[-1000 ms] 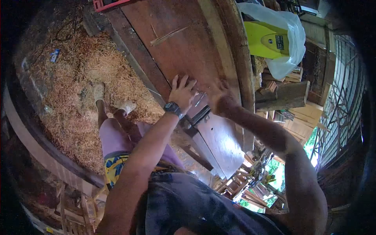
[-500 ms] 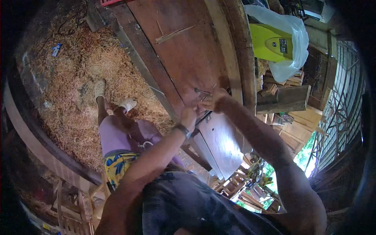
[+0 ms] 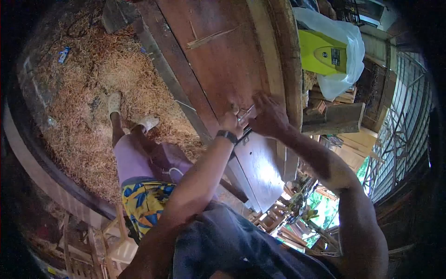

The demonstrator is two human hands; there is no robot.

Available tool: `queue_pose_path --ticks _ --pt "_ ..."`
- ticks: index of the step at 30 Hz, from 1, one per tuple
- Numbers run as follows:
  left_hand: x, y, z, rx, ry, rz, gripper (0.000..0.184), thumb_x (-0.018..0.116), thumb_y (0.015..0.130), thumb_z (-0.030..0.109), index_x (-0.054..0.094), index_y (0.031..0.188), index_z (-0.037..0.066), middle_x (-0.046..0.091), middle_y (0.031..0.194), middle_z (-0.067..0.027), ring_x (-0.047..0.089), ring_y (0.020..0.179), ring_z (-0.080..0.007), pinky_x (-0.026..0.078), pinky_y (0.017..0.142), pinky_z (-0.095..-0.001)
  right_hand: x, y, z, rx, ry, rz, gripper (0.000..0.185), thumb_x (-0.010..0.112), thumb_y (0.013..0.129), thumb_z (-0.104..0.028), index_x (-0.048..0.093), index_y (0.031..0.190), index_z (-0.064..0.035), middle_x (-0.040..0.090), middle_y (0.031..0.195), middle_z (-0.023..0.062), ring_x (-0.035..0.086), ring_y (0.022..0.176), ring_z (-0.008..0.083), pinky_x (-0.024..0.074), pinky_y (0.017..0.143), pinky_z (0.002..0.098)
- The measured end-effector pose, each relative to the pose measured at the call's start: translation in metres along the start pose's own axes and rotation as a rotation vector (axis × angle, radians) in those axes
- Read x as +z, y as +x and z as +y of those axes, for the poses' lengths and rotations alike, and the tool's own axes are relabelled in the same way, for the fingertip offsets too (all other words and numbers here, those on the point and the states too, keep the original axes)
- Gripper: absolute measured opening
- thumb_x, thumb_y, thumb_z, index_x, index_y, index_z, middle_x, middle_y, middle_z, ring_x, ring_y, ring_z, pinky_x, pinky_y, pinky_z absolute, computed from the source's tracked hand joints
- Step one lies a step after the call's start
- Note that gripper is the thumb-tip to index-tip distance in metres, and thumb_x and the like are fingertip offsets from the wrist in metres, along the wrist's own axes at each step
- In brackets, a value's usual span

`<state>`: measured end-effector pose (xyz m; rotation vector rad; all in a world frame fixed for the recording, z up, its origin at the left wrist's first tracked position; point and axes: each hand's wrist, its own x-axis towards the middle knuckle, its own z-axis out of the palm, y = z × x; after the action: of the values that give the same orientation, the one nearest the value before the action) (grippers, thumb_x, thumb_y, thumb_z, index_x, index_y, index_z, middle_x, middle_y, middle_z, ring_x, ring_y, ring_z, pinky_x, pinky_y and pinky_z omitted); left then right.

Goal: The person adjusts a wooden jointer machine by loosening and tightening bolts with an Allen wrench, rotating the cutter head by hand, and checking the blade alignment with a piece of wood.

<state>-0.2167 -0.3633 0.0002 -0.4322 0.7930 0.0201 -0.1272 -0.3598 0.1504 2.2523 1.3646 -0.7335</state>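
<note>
My left hand (image 3: 231,122), with a dark watch on its wrist, is closed around a thin, shiny metal piece (image 3: 246,113) whose exact kind I cannot make out. Beside it, my right hand (image 3: 271,117) reaches in from the right. Its fingers are apart around the metal piece's far end, and a firm grip is not visible. Both hands are low over a broad reddish-brown wooden board (image 3: 213,60). Under the left hand lies a dark, narrow object (image 3: 243,136), mostly hidden. A small dark hole shows in the board close by.
A splintered wood strip (image 3: 211,39) lies on the board. To the right are a lime-green machine cover (image 3: 323,55) in clear plastic and stacked wood offcuts (image 3: 332,118). Shavings (image 3: 116,69) cover the floor at left, around feet in light clogs (image 3: 114,102).
My left hand has moved slightly up and right and now holds the metal piece. The right hand has turned, its fingers spreading apart near the piece's end.
</note>
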Motion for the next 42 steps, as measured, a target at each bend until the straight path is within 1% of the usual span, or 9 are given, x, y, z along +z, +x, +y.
queue_pose_path --ticks 4,6,11,17,19,23,30,38,42 --pt "-0.007 0.002 -0.003 0.04 -0.023 -0.077 0.018 0.055 0.101 0.029 0.058 0.104 0.011 0.066 0.112 -0.0072 0.06 0.118 -0.03 0.047 0.092 -0.048 0.007 0.0 0.0 -0.276 -0.547 -0.189 0.029 0.065 0.085 -0.029 0.068 0.11 -0.0138 0.065 0.12 0.0153 0.053 0.127 0.027 0.0427 0.102 0.0435" --pt "0.004 -0.013 0.003 0.012 -0.119 -0.117 0.022 0.052 0.102 0.031 0.059 0.107 0.011 0.067 0.112 -0.0075 0.06 0.118 -0.0294 0.047 0.094 -0.0488 0.0 0.023 -0.005 -0.245 -0.453 -0.536 0.025 0.063 0.087 -0.029 0.07 0.105 -0.0135 0.064 0.123 0.0153 0.051 0.129 0.0232 0.0414 0.104 0.043" --pt "0.0 -0.015 0.003 -0.031 -0.147 -0.133 0.029 0.052 0.103 0.035 0.06 0.114 0.01 0.066 0.106 -0.0063 0.062 0.106 -0.0236 0.047 0.095 -0.0512 0.083 0.019 0.053 -0.238 0.479 -0.015 0.021 0.057 0.092 -0.03 0.07 0.102 -0.0175 0.069 0.107 0.009 0.066 0.097 0.0248 0.0514 0.09 0.0398" --pt "-0.015 -0.007 0.004 -0.118 -0.113 -0.367 0.03 0.054 0.102 0.04 0.06 0.11 0.012 0.065 0.102 -0.0038 0.06 0.107 -0.0218 0.042 0.098 -0.0574 0.044 0.024 0.025 0.287 0.512 -0.547 0.031 0.06 0.09 -0.02 0.062 0.119 -0.0085 0.068 0.108 0.0158 0.07 0.09 0.0339 0.0572 0.077 0.0447" --pt "-0.011 -0.006 -0.002 -0.074 -0.091 -0.238 0.031 0.055 0.101 0.04 0.06 0.113 0.011 0.066 0.107 -0.0048 0.06 0.109 -0.0226 0.042 0.1 -0.0548 0.05 0.016 0.031 0.317 0.413 -0.371 0.036 0.061 0.089 -0.019 0.061 0.123 -0.0072 0.066 0.113 0.0175 0.069 0.094 0.0357 0.0567 0.079 0.0467" --pt "-0.01 -0.003 -0.003 -0.061 -0.051 -0.081 0.033 0.057 0.1 0.037 0.06 0.118 0.01 0.066 0.122 -0.009 0.06 0.111 -0.0248 0.042 0.104 -0.0477 0.016 -0.001 0.017 -0.175 -0.177 0.296 0.036 0.068 0.083 -0.032 0.07 0.111 -0.0096 0.067 0.103 0.0136 0.065 0.093 0.0373 0.0495 0.086 0.0507" --pt "-0.033 0.016 -0.011 -0.119 -0.342 -0.485 0.04 0.056 0.1 0.04 0.057 0.125 0.009 0.067 0.121 -0.0107 0.061 0.111 -0.026 0.043 0.107 -0.0468 0.019 0.003 0.022 -0.546 -0.5 0.033 0.012 0.069 0.078 -0.024 0.075 0.08 -0.0146 0.07 0.082 0.0077 0.066 0.078 0.0323 0.0512 0.072 0.0474" --pt "-0.032 0.025 -0.014 -0.091 -0.067 -0.229 0.035 0.052 0.102 0.043 0.058 0.121 0.014 0.066 0.111 -0.0031 0.063 0.111 -0.0231 0.05 0.091 -0.0456 0.104 0.016 0.069 0.198 0.828 -0.381 0.021 0.068 0.08 -0.028 0.073 0.09 -0.0104 0.07 0.074 0.0106 0.067 0.059 0.0288 0.0531 0.05 0.0393" --pt "0.0 -0.007 -0.003 -0.009 -0.05 -0.034 0.036 0.05 0.103 0.042 0.055 0.126 0.016 0.066 0.116 -0.0034 0.061 0.115 -0.0224 0.048 0.09 -0.0442 0.067 0.02 0.055 -0.236 -0.389 -0.232 0.025 0.061 0.09 -0.03 0.068 0.095 -0.0069 0.067 0.086 0.0093 0.068 0.083 0.0275 0.0542 0.065 0.0398"
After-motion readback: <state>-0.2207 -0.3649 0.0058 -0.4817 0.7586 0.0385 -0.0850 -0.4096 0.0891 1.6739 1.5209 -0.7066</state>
